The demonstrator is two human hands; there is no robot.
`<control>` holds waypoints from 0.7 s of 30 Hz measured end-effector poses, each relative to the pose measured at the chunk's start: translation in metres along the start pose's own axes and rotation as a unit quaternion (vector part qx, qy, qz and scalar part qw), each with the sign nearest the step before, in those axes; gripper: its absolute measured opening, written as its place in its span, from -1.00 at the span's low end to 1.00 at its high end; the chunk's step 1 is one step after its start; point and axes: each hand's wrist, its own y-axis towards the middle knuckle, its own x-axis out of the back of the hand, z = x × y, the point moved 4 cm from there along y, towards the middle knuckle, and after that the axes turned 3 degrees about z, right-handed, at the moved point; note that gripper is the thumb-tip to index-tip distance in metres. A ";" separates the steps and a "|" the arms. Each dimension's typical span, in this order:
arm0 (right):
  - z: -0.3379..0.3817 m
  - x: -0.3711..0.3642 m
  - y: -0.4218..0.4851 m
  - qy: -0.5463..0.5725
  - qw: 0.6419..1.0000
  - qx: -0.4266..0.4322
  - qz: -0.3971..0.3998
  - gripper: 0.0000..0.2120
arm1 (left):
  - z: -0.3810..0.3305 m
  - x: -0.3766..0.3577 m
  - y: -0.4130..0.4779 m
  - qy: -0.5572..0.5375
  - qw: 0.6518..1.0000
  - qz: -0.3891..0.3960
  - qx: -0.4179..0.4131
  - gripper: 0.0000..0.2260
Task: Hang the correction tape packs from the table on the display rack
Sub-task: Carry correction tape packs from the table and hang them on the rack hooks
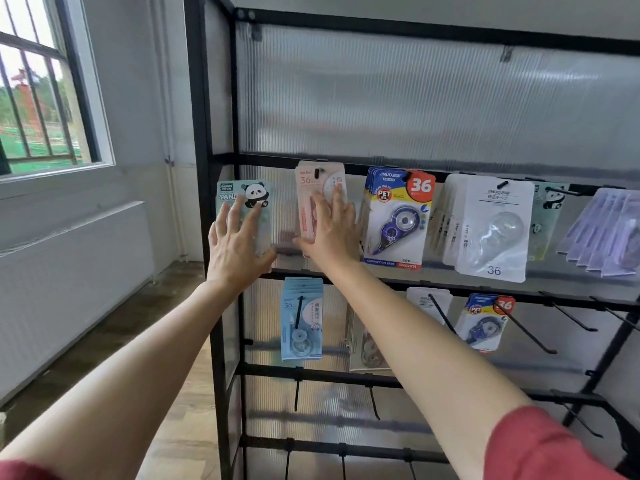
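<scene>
A black display rack [211,216] with hooks stands in front of me. On its upper row at the far left is a pale green panda pack [258,197]; my left hand [235,245] lies flat against it with straight fingers. Right of it a pink pack [308,188] hangs on a hook, and my right hand [329,230] presses flat on it. Further right hang a blue and yellow "36" pack [398,216], a white pack [495,226], another panda pack [549,216] and purple packs [609,233]. The table is out of view.
The lower row holds light blue packs [302,320], a grey pack [363,351], a white pack [420,299] and a blue "36" pack [485,322]. Several bare black hooks [575,318] jut out at the right and below. A window [45,84] and white wall are at left.
</scene>
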 end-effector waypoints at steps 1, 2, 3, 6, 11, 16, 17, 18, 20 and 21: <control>-0.003 -0.002 0.004 -0.010 1.000 0.002 -0.001 -0.20 | 0.000 -0.002 0.004 0.000 1.000 0.001 -0.002 -0.28; -0.007 -0.004 0.008 -0.020 1.000 0.005 -0.002 -0.20 | -0.002 -0.004 0.007 0.000 1.000 0.003 -0.007 -0.28; -0.009 -0.006 0.012 -0.029 1.000 0.008 -0.001 -0.20 | -0.002 -0.007 0.011 0.003 1.000 0.006 -0.012 -0.28; -0.015 -0.016 0.019 -0.039 0.999 0.018 0.031 -0.14 | -0.003 -0.016 0.015 0.010 1.000 0.016 -0.013 -0.28; -0.020 -0.027 0.018 -0.023 0.998 0.027 0.056 -0.11 | 0.001 -0.025 0.010 0.018 1.000 0.024 -0.001 -0.29; -0.022 -0.014 -0.004 -0.066 0.996 0.046 0.034 -0.20 | -0.002 -0.022 -0.012 0.011 0.999 0.034 -0.001 -0.30; -0.024 -0.012 -0.011 -0.065 0.996 0.044 0.034 -0.22 | -0.005 -0.020 -0.018 0.013 0.999 0.036 -0.005 -0.29; -0.025 -0.010 -0.019 -0.063 0.997 0.041 0.036 -0.23 | -0.007 -0.018 -0.024 0.011 0.999 0.039 -0.008 -0.29; -0.027 -0.006 -0.040 -0.067 0.996 0.048 0.042 -0.25 | -0.014 -0.014 -0.037 0.001 0.999 0.042 -0.011 -0.29; -0.028 -0.004 -0.051 -0.070 0.995 0.056 0.049 -0.26 | -0.019 -0.013 -0.044 -0.005 0.999 0.043 -0.013 -0.29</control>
